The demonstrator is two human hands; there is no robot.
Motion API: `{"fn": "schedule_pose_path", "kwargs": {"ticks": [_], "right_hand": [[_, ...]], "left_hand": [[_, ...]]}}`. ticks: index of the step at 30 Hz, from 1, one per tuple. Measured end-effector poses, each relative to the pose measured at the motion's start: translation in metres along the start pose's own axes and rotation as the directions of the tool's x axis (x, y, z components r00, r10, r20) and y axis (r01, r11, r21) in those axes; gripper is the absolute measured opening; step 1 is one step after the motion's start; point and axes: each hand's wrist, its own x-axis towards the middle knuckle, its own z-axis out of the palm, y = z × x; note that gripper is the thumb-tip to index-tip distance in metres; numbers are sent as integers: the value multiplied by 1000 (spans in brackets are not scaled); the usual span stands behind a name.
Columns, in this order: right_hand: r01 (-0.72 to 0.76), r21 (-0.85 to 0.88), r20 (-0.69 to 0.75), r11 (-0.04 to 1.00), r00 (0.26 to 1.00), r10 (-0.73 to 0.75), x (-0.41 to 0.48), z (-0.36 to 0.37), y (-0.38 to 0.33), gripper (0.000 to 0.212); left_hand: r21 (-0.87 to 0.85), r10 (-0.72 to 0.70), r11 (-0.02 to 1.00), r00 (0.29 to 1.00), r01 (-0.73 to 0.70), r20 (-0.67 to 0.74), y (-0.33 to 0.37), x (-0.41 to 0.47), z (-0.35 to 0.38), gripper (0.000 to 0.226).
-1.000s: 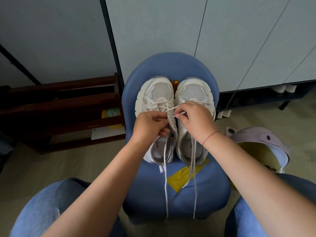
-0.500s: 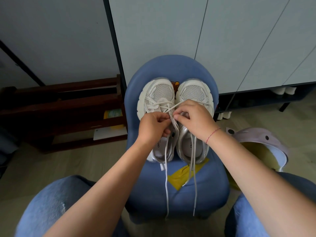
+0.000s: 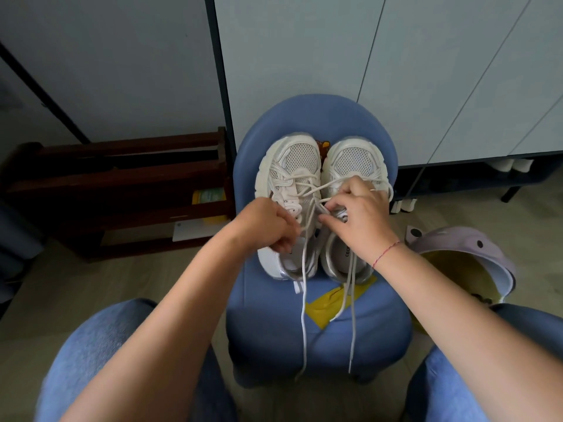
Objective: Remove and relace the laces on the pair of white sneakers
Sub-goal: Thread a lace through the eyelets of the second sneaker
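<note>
While the left hand [image 3: 268, 228] curls tight round a lace [image 3: 303, 300], fingers [image 3: 336, 204] of the right hand [image 3: 362, 223] seemingly pinch it.

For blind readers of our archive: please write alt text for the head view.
The left hand and right hand both grip the white laces over a pair of white sneakers set side by side on a blue chair. Loose lace ends trail down the seat toward the person's knees.

Home hallway: wooden rack [image 3: 122, 190], cabinets [image 3: 304, 56].
</note>
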Motion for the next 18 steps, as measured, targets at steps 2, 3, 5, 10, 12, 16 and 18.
{"fn": "schedule_pose_path", "kwargs": {"ticks": [2,3,5,10,12,16,18], "right_hand": [[-27,-7,39,1000,999,27,1,-2,0,16],[-33,-11,53,999,998,34,1,-3,0,16],[-33,-8,57,999,998,34,1,-4,-1,16],[-49,16,64,999,997,48,1,-4,-2,13],[-41,53,64,998,997,38,1,-6,-1,11],[-51,147,71,988,997,41,2,-8,-1,9],[-51,170,62,984,997,41,2,-7,0,9]], "left_hand": [[265,-69,964,967,2,246,0,-14,-10,10],[356,-100,934,946,-17,308,0,-18,-12,10],[379,-91,925,954,-26,286,-1,-20,-10,9],[94,172,983,974,-159,-148,0,-5,0,7],[36,238,970,924,-239,-298,3,3,5,4],[116,235,971,922,-209,-307,1,17,22,15],[185,224,967,930,-175,-292,0,22,28,21]]}}
